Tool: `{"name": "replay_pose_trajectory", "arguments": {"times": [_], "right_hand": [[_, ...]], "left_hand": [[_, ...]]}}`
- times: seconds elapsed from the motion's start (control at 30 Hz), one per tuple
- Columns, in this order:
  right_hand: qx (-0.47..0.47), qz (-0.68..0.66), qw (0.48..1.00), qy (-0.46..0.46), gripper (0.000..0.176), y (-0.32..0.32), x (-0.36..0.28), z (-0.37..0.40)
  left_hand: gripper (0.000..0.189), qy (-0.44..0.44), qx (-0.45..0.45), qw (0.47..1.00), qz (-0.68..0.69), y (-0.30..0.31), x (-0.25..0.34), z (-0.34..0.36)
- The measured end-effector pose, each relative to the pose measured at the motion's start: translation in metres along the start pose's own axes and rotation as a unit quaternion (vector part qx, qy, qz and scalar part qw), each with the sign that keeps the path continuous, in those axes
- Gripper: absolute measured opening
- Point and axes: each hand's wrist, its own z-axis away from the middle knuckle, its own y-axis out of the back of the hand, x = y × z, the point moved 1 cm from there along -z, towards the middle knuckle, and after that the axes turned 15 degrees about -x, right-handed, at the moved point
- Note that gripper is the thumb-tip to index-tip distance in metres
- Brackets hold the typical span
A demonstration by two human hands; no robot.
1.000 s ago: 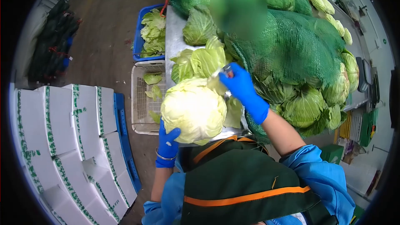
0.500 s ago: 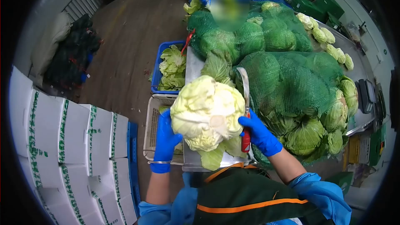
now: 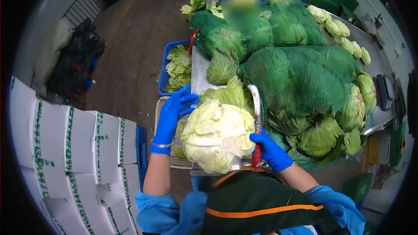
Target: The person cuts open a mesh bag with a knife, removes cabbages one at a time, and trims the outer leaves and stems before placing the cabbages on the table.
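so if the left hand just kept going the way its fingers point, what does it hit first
Probably the green net sack of cabbages. The left hand, open beside the cabbage, points away over a bare strip of steel table; depth is unclear, so it might meet the table first.

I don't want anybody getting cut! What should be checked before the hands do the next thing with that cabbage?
1. Both hands gloved: ok, the left hand and right hand are covered in blue.
2. Knife gripped: ok, the right hand is shut round its red handle.
3. Blade away from left hand: ok, the cabbage lies between them.
4. Left hand holding cabbage: not ok, its fingers are spread open at the top edge.
5. Cabbage steady on table: cannot tell.
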Motion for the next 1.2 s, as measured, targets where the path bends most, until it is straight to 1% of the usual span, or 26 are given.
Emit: {"name": "replay_pose_trajectory", "arguments": {"times": [0.07,0.1,0.13,0.17,0.2,0.27,0.3,0.4,0.43,0.47,0.5,0.53,0.57,0.6,0.67,0.7,0.77,0.83,0.87,0.93,0.97,1.0,1.07,1.1,1.13,1.2], "right_hand": [[0.022,0.115,0.993,-0.028,0.064,-0.002,-0.025,0.001],[0.026,0.141,0.989,-0.024,0.064,-0.004,-0.029,-0.002],[0.025,0.171,0.985,-0.02,0.063,-0.005,-0.034,-0.004],[0.022,0.178,0.983,-0.026,0.063,0.001,-0.035,-0.005],[0.013,0.147,0.988,-0.045,0.063,0.011,-0.029,-0.006],[0.008,0.112,0.992,-0.065,0.063,0.011,-0.016,-0.001],[0.013,0.046,0.998,-0.047,0.063,0.002,-0.009,0.0],[-0.001,-0.065,0.997,-0.044,0.063,0.01,0.003,0.002],[-0.003,-0.068,0.997,-0.023,0.063,0.008,0.002,0.002],[-0.005,-0.072,0.997,0.0,0.063,0.003,-0.001,0.002],[-0.001,-0.028,1.0,0.014,0.067,-0.005,-0.013,0.004],[-0.001,-0.031,0.999,0.022,0.067,-0.009,-0.025,-0.002],[-0.023,0.083,0.995,0.05,0.071,-0.011,-0.038,-0.005],[-0.042,0.198,0.977,0.07,0.074,-0.013,-0.047,-0.004],[-0.023,0.21,0.976,0.057,0.08,-0.021,-0.059,-0.008],[-0.038,0.257,0.964,0.057,0.085,-0.026,-0.066,-0.01],[-0.054,0.299,0.95,0.067,0.089,-0.042,-0.077,-0.018],[-0.064,0.442,0.867,0.22,0.082,-0.065,-0.083,-0.018],[-0.062,0.442,0.868,0.219,0.082,-0.069,-0.088,-0.02],[-0.088,0.632,0.746,0.193,0.07,-0.078,-0.095,-0.024],[-0.083,0.607,0.757,0.227,0.052,-0.084,-0.094,-0.024],[-0.083,0.608,0.756,0.228,0.052,-0.084,-0.097,-0.022],[0.017,0.442,0.888,0.128,0.035,-0.079,-0.104,-0.018],[0.067,0.472,0.874,0.089,0.024,-0.081,-0.109,-0.022],[0.067,0.471,0.875,0.09,0.024,-0.082,-0.112,-0.03],[0.161,0.308,0.93,0.12,0.029,-0.078,-0.121,-0.048]], "left_hand": [[0.055,-0.023,-0.03,0.999,-0.011,-0.037,0.017,0.008],[0.057,-0.059,-0.064,0.954,-0.285,-0.053,0.021,0.014],[0.059,-0.094,-0.09,0.833,-0.537,-0.061,0.022,0.018],[0.044,-0.094,-0.082,0.85,-0.512,-0.053,0.018,0.015],[0.044,-0.095,-0.078,0.85,-0.512,-0.044,0.018,0.011],[0.03,0.063,0.059,0.928,-0.363,-0.019,0.015,0.001],[0.025,0.009,0.072,0.967,-0.245,-0.003,0.004,-0.007],[0.021,0.025,0.132,0.952,-0.276,0.056,-0.046,-0.023],[0.03,0.171,0.077,0.858,-0.478,0.056,-0.037,-0.016],[0.03,0.171,0.076,0.857,-0.481,0.058,-0.048,-0.008],[0.04,0.031,0.109,0.925,-0.363,0.061,-0.064,0.0],[0.051,-0.106,0.133,0.958,-0.231,0.064,-0.071,0.0],[0.079,-0.024,0.057,0.998,0.016,0.012,-0.021,0.019],[0.079,-0.015,0.057,0.998,0.02,-0.003,-0.025,0.026],[0.089,-0.038,-0.091,0.99,-0.106,-0.025,-0.037,0.042],[0.094,-0.001,-0.053,0.997,-0.06,-0.026,-0.041,0.043],[0.094,-0.029,-0.008,0.999,-0.032,-0.037,-0.042,0.049],[0.093,-0.06,0.057,0.997,-0.003,-0.045,-0.043,0.057],[0.093,-0.059,0.056,0.997,-0.002,-0.047,-0.044,0.061],[0.091,-0.116,0.075,0.99,-0.036,-0.048,-0.044,0.067],[0.092,-0.124,0.085,0.988,-0.03,-0.047,-0.046,0.071],[0.092,-0.125,0.085,0.988,-0.03,-0.043,-0.05,0.076],[0.096,-0.119,0.13,0.982,0.067,-0.035,-0.059,0.088],[0.098,-0.121,0.123,0.982,0.07,-0.032,-0.062,0.092],[0.098,-0.121,0.123,0.983,0.068,-0.031,-0.064,0.095],[0.091,-0.149,0.103,0.978,0.107,-0.031,-0.067,0.097]]}}
